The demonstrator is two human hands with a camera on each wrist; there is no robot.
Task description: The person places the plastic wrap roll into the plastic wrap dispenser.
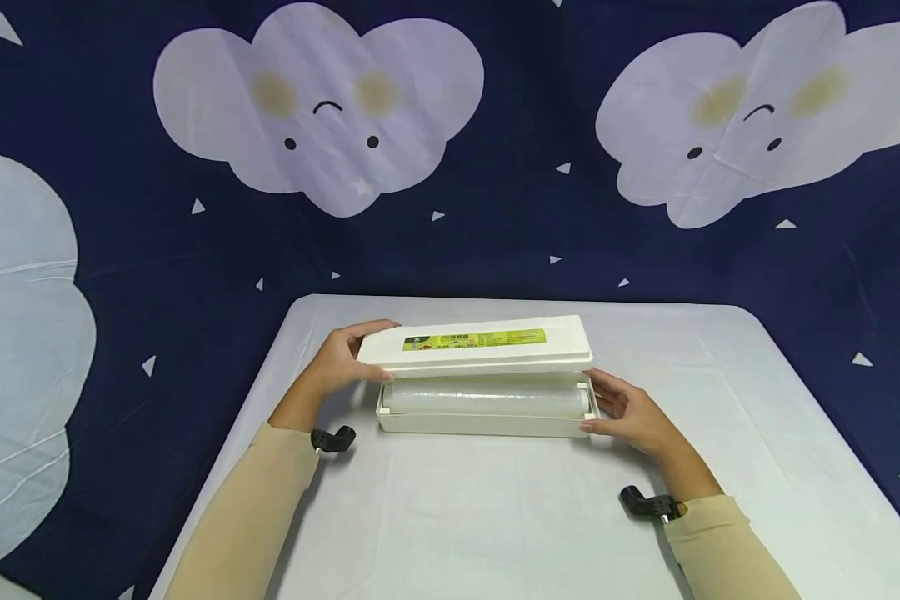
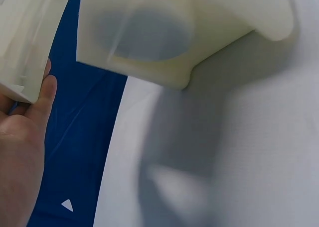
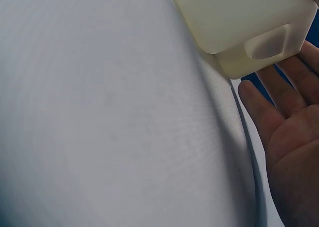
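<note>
A white plastic wrap box [image 1: 487, 426] stands on the table with a roll of clear plastic wrap [image 1: 487, 398] lying inside. Its white lid [image 1: 480, 358], with a yellow-green label [image 1: 474, 339], is raised and tilted above the box, higher at its left end. My left hand [image 1: 337, 360] grips the lid's left end, thumb at the front edge and fingers behind. At the box's right end, my right hand [image 1: 630, 414] holds on, thumb at the front corner; in the right wrist view its fingers lie along the box end [image 3: 249, 43].
A white cloth covers the table [image 1: 450, 517]. Behind it hangs a dark blue curtain [image 1: 510, 250] printed with clouds and small triangles. A black wrist camera sits at each cuff, the left one [image 1: 335, 439] and the right one [image 1: 645, 503].
</note>
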